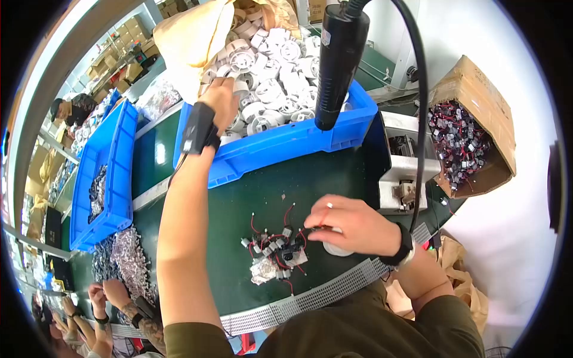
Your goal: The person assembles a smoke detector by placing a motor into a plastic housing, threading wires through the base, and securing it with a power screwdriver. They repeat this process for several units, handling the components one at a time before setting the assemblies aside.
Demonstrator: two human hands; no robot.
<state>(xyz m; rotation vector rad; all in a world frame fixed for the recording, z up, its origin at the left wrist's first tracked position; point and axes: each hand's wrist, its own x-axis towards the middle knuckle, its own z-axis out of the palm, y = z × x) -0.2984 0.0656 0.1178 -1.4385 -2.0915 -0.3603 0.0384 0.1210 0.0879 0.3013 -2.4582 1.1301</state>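
Note:
My left hand (222, 102) reaches into the blue bin (277, 152) of white round plastic housings (271, 92). Its fingers are curled at a white ring-shaped housing (240, 88) by the bin's left side. Over the green table, the fingers of my right hand (358, 225) are bent together around a red wire (324, 226); what hangs from the wire is mostly hidden. Partly under that hand, a white round housing (338, 249) lies on the table. To its left is a loose pile of small motors (277, 247) with red and black wires, partly on crumpled pale wrapping (264, 271).
A black cylindrical tool (340, 65) hangs over the bin's front. Right of it stand a metal fixture (403, 194) and a carton (477, 119) of wired motors. At left are another blue bin (110, 179) and heaped metal parts (132, 259); a co-worker's hands (110, 292) work beside them.

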